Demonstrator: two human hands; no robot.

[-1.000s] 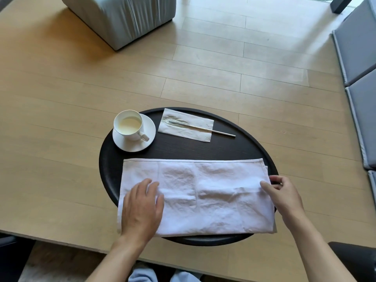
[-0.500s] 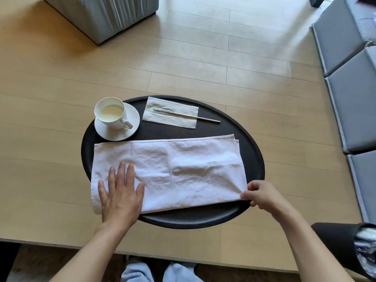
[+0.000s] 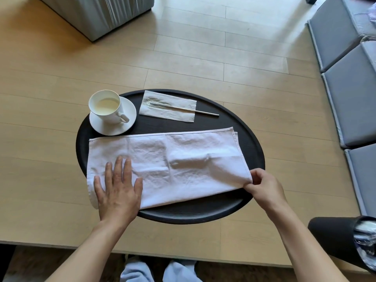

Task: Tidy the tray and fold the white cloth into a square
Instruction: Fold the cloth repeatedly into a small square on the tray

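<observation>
A white cloth (image 3: 183, 159), folded into a long rectangle, lies across the near half of a round black tray (image 3: 252, 139). My left hand (image 3: 118, 190) presses flat on the cloth's near left part, fingers spread. My right hand (image 3: 262, 186) pinches the cloth's near right corner and holds it slightly off the tray. At the tray's back left stands a white cup (image 3: 106, 107) of pale liquid on a saucer (image 3: 130, 119). A paper napkin (image 3: 168, 105) lies at the back with a thin metal utensil (image 3: 195, 110) on it.
The tray rests on a low wooden surface (image 3: 203, 64). A grey upholstered block (image 3: 97, 13) stands at the far left. Grey-blue cushions (image 3: 352, 88) line the right side. A dark rounded object (image 3: 341, 239) sits at the near right edge. My knees show below.
My right hand has moved from the cloth's far right edge to its near right corner and lifted it. My left hand stays pressed on the left part. The camera view shifted.
</observation>
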